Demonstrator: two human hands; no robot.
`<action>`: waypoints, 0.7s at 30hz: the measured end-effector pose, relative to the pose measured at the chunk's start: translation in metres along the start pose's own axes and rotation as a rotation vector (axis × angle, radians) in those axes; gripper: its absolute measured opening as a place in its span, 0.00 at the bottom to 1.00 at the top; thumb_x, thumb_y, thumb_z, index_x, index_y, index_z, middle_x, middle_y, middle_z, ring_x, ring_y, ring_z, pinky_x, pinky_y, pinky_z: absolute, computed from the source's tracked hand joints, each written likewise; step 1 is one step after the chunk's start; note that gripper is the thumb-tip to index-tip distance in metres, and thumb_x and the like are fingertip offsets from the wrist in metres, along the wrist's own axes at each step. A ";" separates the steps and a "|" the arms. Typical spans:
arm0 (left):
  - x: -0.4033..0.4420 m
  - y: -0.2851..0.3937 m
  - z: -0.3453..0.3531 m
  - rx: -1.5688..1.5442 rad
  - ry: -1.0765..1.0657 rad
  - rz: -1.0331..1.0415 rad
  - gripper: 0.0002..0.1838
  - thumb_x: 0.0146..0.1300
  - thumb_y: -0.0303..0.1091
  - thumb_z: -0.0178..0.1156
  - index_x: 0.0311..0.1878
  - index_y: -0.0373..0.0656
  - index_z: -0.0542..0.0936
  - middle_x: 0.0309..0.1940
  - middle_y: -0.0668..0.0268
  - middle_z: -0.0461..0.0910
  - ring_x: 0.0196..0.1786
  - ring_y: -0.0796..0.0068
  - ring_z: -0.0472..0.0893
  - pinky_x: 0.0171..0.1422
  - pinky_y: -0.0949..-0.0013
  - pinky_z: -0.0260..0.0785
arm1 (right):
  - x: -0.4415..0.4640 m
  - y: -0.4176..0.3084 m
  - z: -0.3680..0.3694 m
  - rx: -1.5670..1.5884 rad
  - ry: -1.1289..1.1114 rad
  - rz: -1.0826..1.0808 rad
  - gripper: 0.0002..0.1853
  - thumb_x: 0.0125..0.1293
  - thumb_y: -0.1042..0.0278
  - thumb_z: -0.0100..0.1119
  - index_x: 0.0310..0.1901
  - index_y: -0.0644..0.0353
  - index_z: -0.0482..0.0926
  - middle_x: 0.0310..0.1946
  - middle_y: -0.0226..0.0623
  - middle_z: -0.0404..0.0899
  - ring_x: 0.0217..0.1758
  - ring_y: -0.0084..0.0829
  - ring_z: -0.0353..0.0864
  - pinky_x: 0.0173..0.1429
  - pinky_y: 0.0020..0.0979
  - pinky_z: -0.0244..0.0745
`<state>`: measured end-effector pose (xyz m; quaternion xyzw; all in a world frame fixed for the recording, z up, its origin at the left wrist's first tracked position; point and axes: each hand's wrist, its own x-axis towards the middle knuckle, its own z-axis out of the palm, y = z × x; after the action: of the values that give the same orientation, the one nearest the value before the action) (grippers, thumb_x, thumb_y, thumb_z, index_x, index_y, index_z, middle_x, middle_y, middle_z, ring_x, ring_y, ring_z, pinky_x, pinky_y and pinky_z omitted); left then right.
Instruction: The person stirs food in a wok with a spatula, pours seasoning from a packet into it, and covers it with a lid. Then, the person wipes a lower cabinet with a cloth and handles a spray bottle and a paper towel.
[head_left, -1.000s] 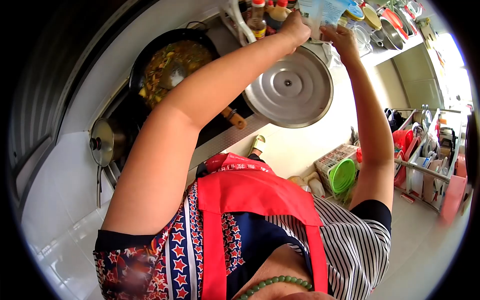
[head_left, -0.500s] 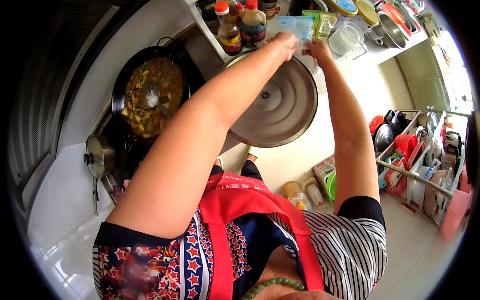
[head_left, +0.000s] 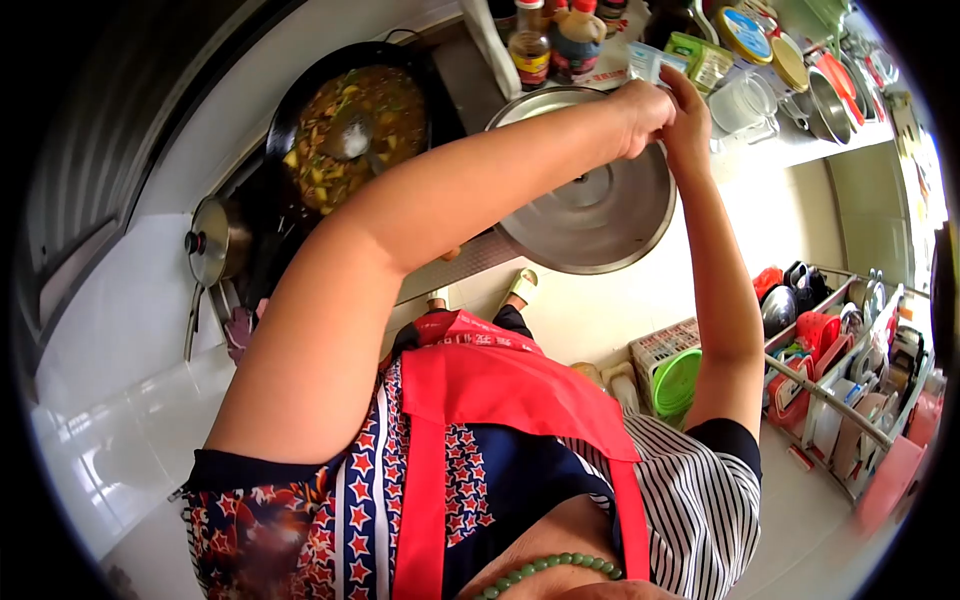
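Observation:
My left hand (head_left: 642, 118) reaches across to the right, its fingers closed at the lower edge of a small blue-and-white plastic packet (head_left: 650, 62). My right hand (head_left: 688, 125) meets it there, thumb and finger closed by the same packet; the exact grip is partly hidden. Below both hands is a large round metal lid (head_left: 610, 225), partly covered by my left forearm. To the left, a black wok (head_left: 285, 130) holds a chunky stew in brown liquid. A ladle (head_left: 348, 138) with white stuff in its bowl rests in it.
Sauce bottles (head_left: 530, 50), a green packet (head_left: 700, 60), a clear jug (head_left: 742, 105) and tubs stand on the back shelf. A lidded pot (head_left: 215, 245) is at left. A dish rack (head_left: 850, 370) and green basin (head_left: 678, 382) are at right.
My hands have come together, the left wrist now crossing close against the right hand at the packet. The view has shifted, so the wok, lid and bottles appear farther right.

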<state>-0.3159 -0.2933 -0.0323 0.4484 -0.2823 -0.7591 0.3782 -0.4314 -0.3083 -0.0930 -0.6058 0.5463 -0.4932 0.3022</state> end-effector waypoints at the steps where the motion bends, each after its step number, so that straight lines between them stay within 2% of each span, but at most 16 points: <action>1: -0.018 0.003 -0.008 -0.004 -0.077 0.029 0.15 0.53 0.15 0.50 0.45 0.37 0.74 0.43 0.62 0.74 0.46 0.69 0.74 0.54 0.62 0.71 | -0.014 -0.029 0.001 0.027 -0.012 0.036 0.18 0.63 0.69 0.55 0.55 0.61 0.76 0.47 0.42 0.81 0.46 0.32 0.81 0.51 0.29 0.74; 4: -0.084 0.006 -0.042 0.043 -0.199 0.095 0.16 0.57 0.19 0.49 0.49 0.37 0.74 0.46 0.65 0.75 0.48 0.74 0.74 0.57 0.68 0.69 | -0.058 -0.086 0.017 0.139 -0.092 0.098 0.18 0.64 0.73 0.55 0.56 0.61 0.75 0.42 0.38 0.81 0.44 0.25 0.79 0.48 0.26 0.73; 6: -0.128 0.006 -0.072 0.147 -0.275 0.181 0.24 0.58 0.21 0.51 0.60 0.35 0.68 0.51 0.63 0.73 0.56 0.75 0.73 0.62 0.71 0.65 | -0.088 -0.096 0.033 0.152 -0.175 0.065 0.19 0.65 0.71 0.56 0.57 0.63 0.74 0.45 0.36 0.79 0.46 0.24 0.78 0.48 0.25 0.73; 8: -0.181 0.008 -0.092 0.324 -0.119 0.304 0.26 0.60 0.24 0.53 0.64 0.35 0.65 0.58 0.61 0.69 0.60 0.73 0.70 0.63 0.71 0.64 | -0.117 -0.105 0.054 0.249 -0.373 0.136 0.20 0.67 0.68 0.57 0.59 0.63 0.72 0.49 0.36 0.78 0.48 0.25 0.78 0.49 0.26 0.73; 11: -0.217 -0.002 -0.146 0.550 -0.082 0.548 0.27 0.61 0.25 0.55 0.65 0.37 0.66 0.63 0.61 0.65 0.62 0.72 0.67 0.64 0.70 0.64 | -0.148 -0.127 0.085 0.397 -0.618 0.496 0.25 0.70 0.57 0.53 0.63 0.62 0.68 0.52 0.38 0.76 0.50 0.27 0.77 0.51 0.29 0.75; 12: -0.229 -0.005 -0.162 0.527 -0.059 0.522 0.26 0.61 0.25 0.55 0.65 0.38 0.66 0.62 0.62 0.66 0.62 0.73 0.68 0.64 0.70 0.64 | -0.151 -0.132 0.093 0.436 -0.696 0.632 0.25 0.71 0.54 0.51 0.64 0.60 0.67 0.53 0.39 0.76 0.50 0.28 0.77 0.51 0.30 0.75; 14: -0.252 -0.008 -0.192 0.478 -0.012 0.468 0.26 0.61 0.25 0.54 0.64 0.39 0.67 0.61 0.63 0.68 0.61 0.73 0.68 0.63 0.70 0.65 | -0.155 -0.143 0.116 0.540 -0.752 0.831 0.26 0.71 0.55 0.50 0.65 0.59 0.64 0.50 0.39 0.77 0.44 0.28 0.78 0.44 0.28 0.76; 15: -0.260 -0.009 -0.206 0.449 0.010 0.435 0.23 0.61 0.25 0.55 0.61 0.40 0.71 0.56 0.64 0.71 0.59 0.74 0.70 0.62 0.71 0.65 | -0.161 -0.152 0.125 0.533 -0.773 0.847 0.25 0.71 0.57 0.51 0.66 0.59 0.64 0.48 0.39 0.78 0.40 0.26 0.77 0.39 0.26 0.74; 17: -0.270 -0.013 -0.234 0.456 0.016 0.384 0.20 0.61 0.25 0.55 0.58 0.40 0.72 0.52 0.64 0.73 0.57 0.75 0.71 0.61 0.72 0.65 | -0.167 -0.166 0.141 0.517 -0.816 0.876 0.25 0.70 0.62 0.51 0.66 0.59 0.63 0.45 0.39 0.79 0.32 0.23 0.76 0.30 0.22 0.71; 20: -0.280 -0.028 -0.272 0.388 -0.031 0.294 0.17 0.61 0.25 0.56 0.54 0.39 0.75 0.48 0.65 0.74 0.53 0.77 0.73 0.58 0.73 0.67 | -0.185 -0.181 0.160 0.538 -0.722 0.858 0.26 0.67 0.69 0.51 0.66 0.59 0.61 0.40 0.37 0.79 0.23 0.17 0.69 0.20 0.17 0.58; 21: -0.283 -0.031 -0.280 0.355 -0.057 0.250 0.17 0.61 0.25 0.56 0.54 0.39 0.75 0.47 0.65 0.74 0.53 0.77 0.73 0.58 0.73 0.67 | -0.194 -0.193 0.166 0.528 -0.607 0.842 0.27 0.65 0.73 0.52 0.66 0.60 0.63 0.37 0.36 0.79 0.21 0.15 0.64 0.18 0.16 0.52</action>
<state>0.0131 -0.0671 -0.0469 0.4478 -0.4754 -0.6572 0.3763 -0.1912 -0.1078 -0.0256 -0.3547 0.4875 -0.2545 0.7561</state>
